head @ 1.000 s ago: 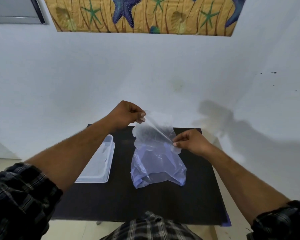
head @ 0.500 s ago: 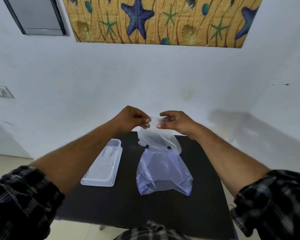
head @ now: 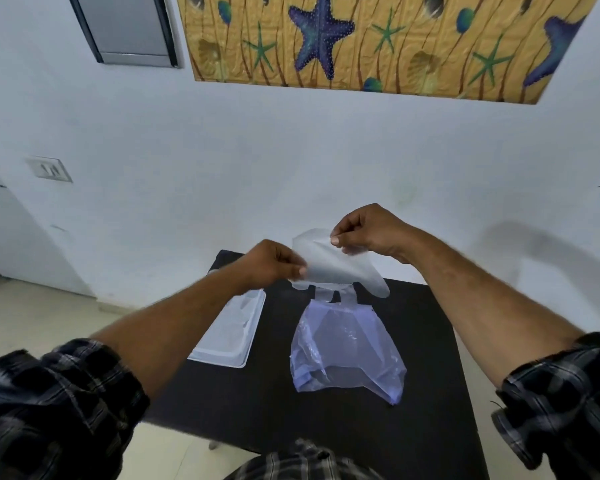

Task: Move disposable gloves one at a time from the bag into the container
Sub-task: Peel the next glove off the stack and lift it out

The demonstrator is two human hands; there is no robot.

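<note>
A clear disposable glove (head: pixel 340 266) hangs in the air above the black table (head: pixel 430 427), stretched between both hands. My left hand (head: pixel 271 263) pinches its lower left edge. My right hand (head: pixel 368 232) pinches its upper edge, a little higher. Below the glove lies a bluish translucent plastic bag (head: pixel 343 355) on the table, its mouth toward the wall. A clear shallow plastic container (head: pixel 231 332) lies to the left of the bag, partly hidden by my left forearm; something clear seems to lie in it.
The table stands against a white wall (head: pixel 291 161). A sea-star picture (head: pixel 378 43) and a grey panel (head: pixel 129 29) hang above, and a switch plate (head: pixel 49 169) is on the left. Pale floor (head: pixel 32 317) shows to the left of the table.
Both hands have lifted the glove clear of the bag; my right hand rose higher and the glove now spreads flat between them. The camera has tilted up.
</note>
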